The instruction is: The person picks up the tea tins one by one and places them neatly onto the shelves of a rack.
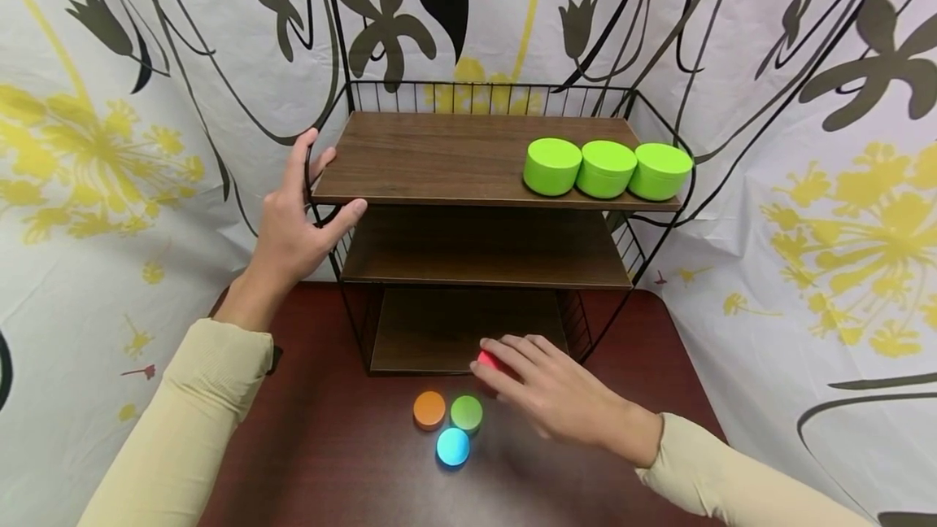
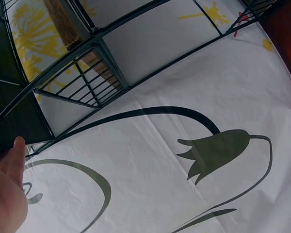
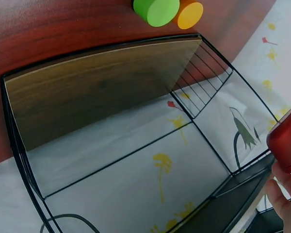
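Note:
At the left side of a three-tier wire rack with wooden shelves (image 1: 468, 157), my left hand (image 1: 289, 218) holds the side frame at the top shelf. Its thumb lies by the front edge, with the other fingers on the outer side. My right hand (image 1: 552, 389) grips a small red tin (image 3: 287, 141), mostly covered by the fingers in the head view, in front of the bottom shelf (image 1: 446, 332). Left of that hand, a small orange tin (image 1: 429, 410), a green tin (image 1: 466, 414) and a blue tin (image 1: 453, 447) stand close together on the table.
Three larger lime-green tins (image 1: 607, 169) stand in a row at the right front of the top shelf. The rack is on a dark red table (image 1: 329, 437). White cloth (image 1: 769, 267) with a plant print hangs behind and on both sides.

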`<action>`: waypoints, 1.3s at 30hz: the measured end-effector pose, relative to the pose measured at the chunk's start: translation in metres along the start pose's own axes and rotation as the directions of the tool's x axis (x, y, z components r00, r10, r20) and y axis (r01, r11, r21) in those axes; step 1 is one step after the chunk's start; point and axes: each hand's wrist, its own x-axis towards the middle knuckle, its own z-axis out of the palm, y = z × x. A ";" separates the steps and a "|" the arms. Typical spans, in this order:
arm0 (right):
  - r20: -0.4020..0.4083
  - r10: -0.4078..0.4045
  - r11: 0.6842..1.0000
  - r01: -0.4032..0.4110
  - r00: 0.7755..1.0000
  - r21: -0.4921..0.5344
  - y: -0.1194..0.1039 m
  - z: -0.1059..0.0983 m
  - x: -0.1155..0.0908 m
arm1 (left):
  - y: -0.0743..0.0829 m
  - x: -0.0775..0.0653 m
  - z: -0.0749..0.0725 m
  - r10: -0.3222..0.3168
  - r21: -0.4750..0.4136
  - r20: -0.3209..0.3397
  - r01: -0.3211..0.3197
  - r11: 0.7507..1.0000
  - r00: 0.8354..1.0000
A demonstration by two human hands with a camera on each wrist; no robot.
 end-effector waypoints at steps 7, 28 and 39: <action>0.012 -0.022 0.999 0.022 1.000 -0.027 0.006 -0.015 0.007 | 0.000 0.000 0.000 -0.004 -0.008 0.003 0.004 1.000 1.000; -0.025 -0.053 0.996 0.051 0.998 -0.077 0.022 -0.059 0.039 | 0.000 0.000 0.000 -0.007 -0.008 0.007 0.007 1.000 1.000; -0.045 -0.042 0.996 0.038 0.998 -0.084 0.035 -0.083 0.049 | 0.000 -0.001 0.000 -0.006 0.003 0.002 0.006 1.000 1.000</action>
